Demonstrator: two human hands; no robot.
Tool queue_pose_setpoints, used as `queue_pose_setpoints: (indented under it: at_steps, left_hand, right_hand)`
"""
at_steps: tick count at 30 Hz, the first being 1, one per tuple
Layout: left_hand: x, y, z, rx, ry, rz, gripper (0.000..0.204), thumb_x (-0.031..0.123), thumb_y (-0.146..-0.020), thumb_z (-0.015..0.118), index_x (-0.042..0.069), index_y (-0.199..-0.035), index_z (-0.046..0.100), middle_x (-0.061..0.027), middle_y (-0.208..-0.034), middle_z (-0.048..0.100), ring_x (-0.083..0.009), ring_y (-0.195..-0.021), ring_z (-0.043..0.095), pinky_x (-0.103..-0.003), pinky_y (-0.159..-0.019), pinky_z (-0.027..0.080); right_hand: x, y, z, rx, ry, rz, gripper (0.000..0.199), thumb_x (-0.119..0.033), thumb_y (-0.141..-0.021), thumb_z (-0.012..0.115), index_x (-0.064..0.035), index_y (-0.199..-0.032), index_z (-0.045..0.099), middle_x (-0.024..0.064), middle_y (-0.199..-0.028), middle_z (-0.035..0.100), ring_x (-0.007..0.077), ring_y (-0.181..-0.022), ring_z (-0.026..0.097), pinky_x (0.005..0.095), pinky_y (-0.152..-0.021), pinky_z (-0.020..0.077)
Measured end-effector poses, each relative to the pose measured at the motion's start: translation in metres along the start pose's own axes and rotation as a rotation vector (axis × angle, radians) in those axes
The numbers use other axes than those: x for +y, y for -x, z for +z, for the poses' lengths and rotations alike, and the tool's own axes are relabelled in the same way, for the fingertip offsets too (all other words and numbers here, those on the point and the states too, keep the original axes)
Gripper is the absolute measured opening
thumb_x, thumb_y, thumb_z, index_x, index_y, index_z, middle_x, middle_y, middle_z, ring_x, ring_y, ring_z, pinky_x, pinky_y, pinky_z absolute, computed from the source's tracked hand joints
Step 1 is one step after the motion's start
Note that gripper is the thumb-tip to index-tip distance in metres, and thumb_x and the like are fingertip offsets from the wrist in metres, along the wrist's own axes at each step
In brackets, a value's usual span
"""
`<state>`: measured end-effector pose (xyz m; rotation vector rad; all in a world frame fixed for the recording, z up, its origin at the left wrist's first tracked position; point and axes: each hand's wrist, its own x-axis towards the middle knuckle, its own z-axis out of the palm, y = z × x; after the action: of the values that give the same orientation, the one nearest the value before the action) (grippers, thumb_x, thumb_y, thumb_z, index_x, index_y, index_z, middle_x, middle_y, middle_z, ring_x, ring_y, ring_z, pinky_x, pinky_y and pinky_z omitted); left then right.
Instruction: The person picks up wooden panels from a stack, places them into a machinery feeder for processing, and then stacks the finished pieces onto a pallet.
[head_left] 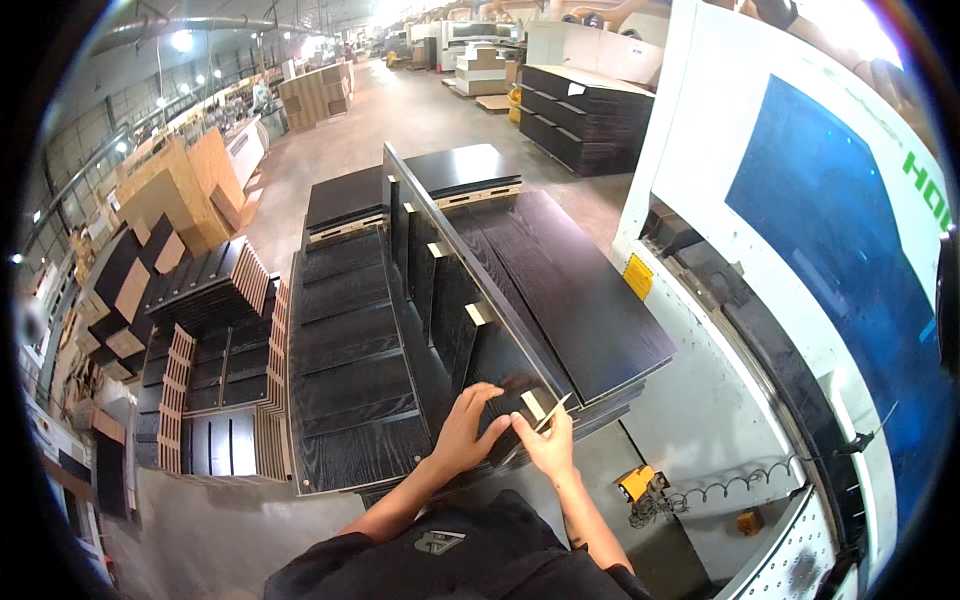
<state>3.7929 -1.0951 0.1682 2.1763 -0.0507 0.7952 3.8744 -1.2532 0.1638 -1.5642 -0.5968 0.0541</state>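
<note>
A long black wood-grain panel (470, 265) stands on edge on a stack of dark boards, running away from me. Several small pale pieces, the closest one a pale block (533, 405), show along its left face. Near the panel's close end, my right hand (547, 450) pinches a thin pale pointed strip (556, 410) by the panel's edge; its exact kind is unclear. My left hand (466, 430) is beside it at the panel's left face, fingers curved and apart from the thumb, with nothing visible in it. The two thumbs almost meet.
Flat dark boards (350, 350) lie left of the panel; a wide dark board (580, 290) lies to its right. Further left are stacked slotted dark parts (215, 350). A large white-and-blue machine (830, 190) borders the right side. A yellow foot pedal (636, 484) with coiled cable sits on the floor.
</note>
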Motion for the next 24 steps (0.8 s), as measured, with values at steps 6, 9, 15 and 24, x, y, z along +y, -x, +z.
queue_pose_setpoints:
  at_steps: [6, 9, 15, 24]
  left_hand:
    - [-0.054, 0.080, 0.070, -0.366, -0.335, -0.139, 0.090, 0.057, -0.094, 0.063, 0.009, -0.160, 0.025, -0.0371, -0.158, 0.024, -0.0553, -0.145, 0.029, -0.060, -0.117, 0.029]
    - [-0.042, 0.090, 0.095, -0.445, -0.242, -0.211, 0.092, 0.059, -0.093, 0.062, 0.011, -0.161, 0.024, -0.0387, -0.161, 0.016, -0.0567, -0.147, 0.023, -0.058, -0.118, 0.028]
    - [-0.036, 0.096, 0.124, -0.738, -0.303, -0.022, 0.081, 0.049, -0.093, 0.066, 0.017, -0.159, 0.031, -0.0367, -0.160, 0.021, -0.0560, -0.144, 0.030, -0.055, -0.114, 0.038]
    - [-0.030, -0.003, 0.131, -0.746, 0.059, 0.163, 0.050, 0.023, -0.092, 0.071, 0.009, -0.139, 0.059, -0.0230, -0.146, 0.053, -0.0395, -0.134, 0.052, -0.046, -0.111, 0.044]
  right_hand:
    - [0.040, -0.010, -0.064, 0.098, -0.365, 0.106, 0.042, -0.002, -0.087, 0.078, 0.0031, -0.123, 0.059, 0.0064, -0.110, 0.068, 0.0123, -0.099, 0.064, 0.0283, -0.087, 0.0527]
    - [0.079, -0.003, -0.106, 0.254, -0.322, 0.218, 0.045, -0.004, -0.083, 0.081, 0.0013, -0.123, 0.060, 0.0055, -0.109, 0.067, 0.0105, -0.093, 0.063, 0.0250, -0.082, 0.0509]
    - [0.152, 0.030, -0.183, 0.353, -0.588, 0.348, 0.050, -0.004, -0.081, 0.079, -0.0049, -0.127, 0.060, -0.0014, -0.112, 0.067, 0.0072, -0.094, 0.061, 0.0211, -0.077, 0.0476]
    - [0.224, 0.116, -0.275, 0.647, -0.719, 0.579, 0.035, -0.019, -0.088, 0.073, -0.0074, -0.119, 0.065, 0.0044, -0.110, 0.070, 0.0186, -0.095, 0.069, 0.0337, -0.081, 0.0564]
